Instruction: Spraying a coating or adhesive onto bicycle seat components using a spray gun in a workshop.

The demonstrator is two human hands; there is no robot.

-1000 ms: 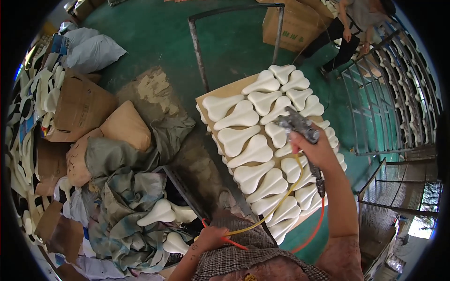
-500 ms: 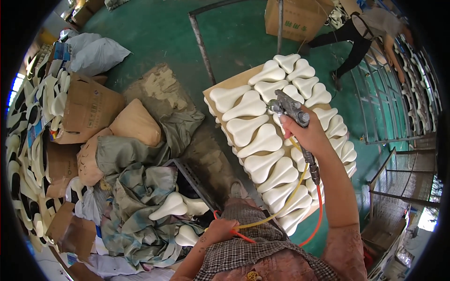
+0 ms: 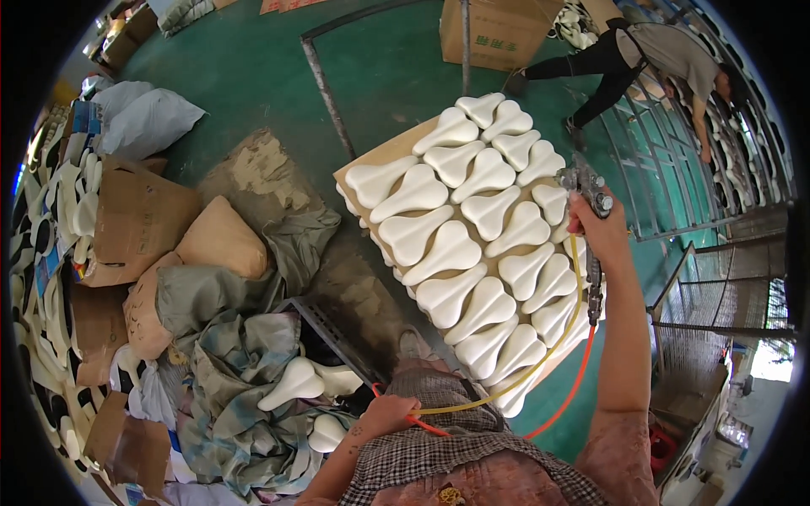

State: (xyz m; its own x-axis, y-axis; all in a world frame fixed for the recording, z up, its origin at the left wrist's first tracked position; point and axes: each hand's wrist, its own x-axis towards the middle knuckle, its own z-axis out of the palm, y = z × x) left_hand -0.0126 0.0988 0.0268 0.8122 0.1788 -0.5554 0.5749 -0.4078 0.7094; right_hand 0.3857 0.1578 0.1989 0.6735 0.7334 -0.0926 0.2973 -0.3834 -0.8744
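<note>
Right hand [image 3: 601, 226] shifted spray gun [image 3: 585, 184] past white saddles [image 3: 472, 244].

Brown cardboard box [image 3: 498, 29] at top centre; opened brown cartons [image 3: 139, 223] at left.

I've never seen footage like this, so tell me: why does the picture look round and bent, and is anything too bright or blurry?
Head view: a fisheye lens bends straight edges, so the metal racks curve near the black rim; daylight washes out the lower right edge; the white saddle-shaped pieces are bright but keep their outlines; the right hand with the spray gun looks sharp; the left hand holds the hoses in softer light.
</note>
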